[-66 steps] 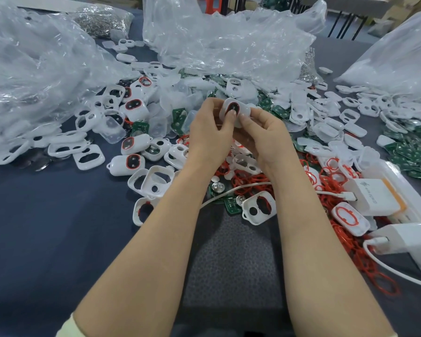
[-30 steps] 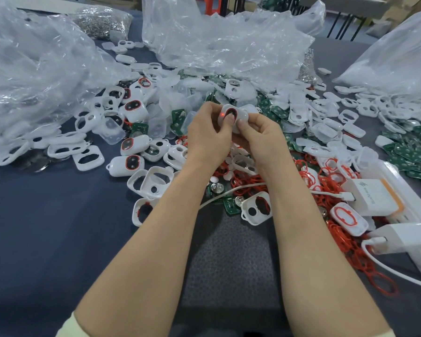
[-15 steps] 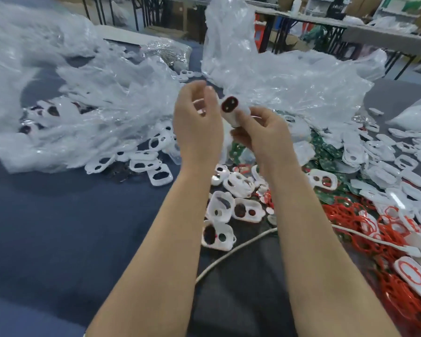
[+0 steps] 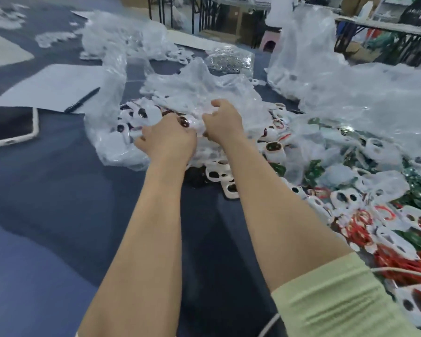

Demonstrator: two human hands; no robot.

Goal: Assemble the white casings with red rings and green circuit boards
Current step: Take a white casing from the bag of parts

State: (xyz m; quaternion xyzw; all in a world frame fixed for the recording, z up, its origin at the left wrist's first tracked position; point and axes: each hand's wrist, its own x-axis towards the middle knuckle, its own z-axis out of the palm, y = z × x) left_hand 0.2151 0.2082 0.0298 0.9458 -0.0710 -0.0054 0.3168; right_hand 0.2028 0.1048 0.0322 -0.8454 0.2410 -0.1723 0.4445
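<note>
Both my arms reach forward to a clear plastic bag that holds several assembled white casings. My left hand curls its fingers over the bag's near edge. My right hand grips a fold of the bag's film, thumb raised. An assembled white casing with a dark red ring shows between the two hands; I cannot tell whether a finger touches it. Loose white casings, red rings and green circuit boards lie in a heap at the right.
A phone in a white case, a pen and a sheet of paper lie at the left. More crumpled plastic bags stand behind. A white cable runs at the lower right. The table cloth is dark blue.
My view has swung left and both hands have dropped forward from in front of me onto the plastic bag. The casing that my right hand held up is now down at the bag between the hands.
</note>
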